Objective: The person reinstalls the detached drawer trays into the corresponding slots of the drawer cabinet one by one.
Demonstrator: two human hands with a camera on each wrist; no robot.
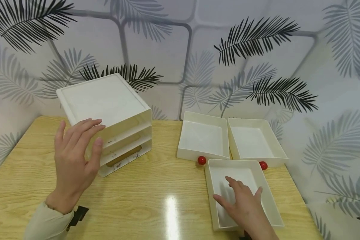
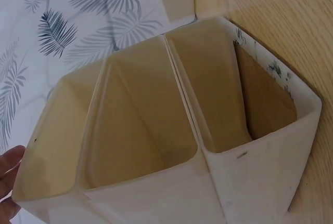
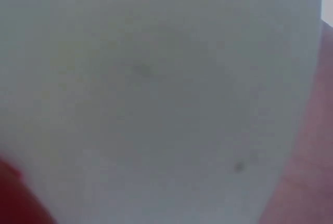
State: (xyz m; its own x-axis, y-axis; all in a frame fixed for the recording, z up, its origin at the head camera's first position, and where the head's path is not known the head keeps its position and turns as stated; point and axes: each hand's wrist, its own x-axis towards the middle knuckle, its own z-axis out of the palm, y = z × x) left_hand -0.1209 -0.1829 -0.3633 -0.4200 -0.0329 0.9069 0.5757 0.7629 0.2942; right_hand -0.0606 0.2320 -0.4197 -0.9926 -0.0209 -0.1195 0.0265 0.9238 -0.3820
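Wooden counter: our left hand, fingers spread, steadies the white plastic drawer cabinet; right of it, our flat right hand presses inside the nearest white drawer tray.

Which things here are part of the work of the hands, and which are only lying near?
In hand:
- drawer cabinet, empty, at the left hand
- near drawer, right hand inside it

Lying near:
- two more drawers with red knobs
- wooden table

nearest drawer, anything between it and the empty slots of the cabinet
Nothing visible on the bare wooden table lies between the nearest drawer, where the right hand rests, and the cabinet. The left hand hovers at the cabinet's front corner, partly before the slots.
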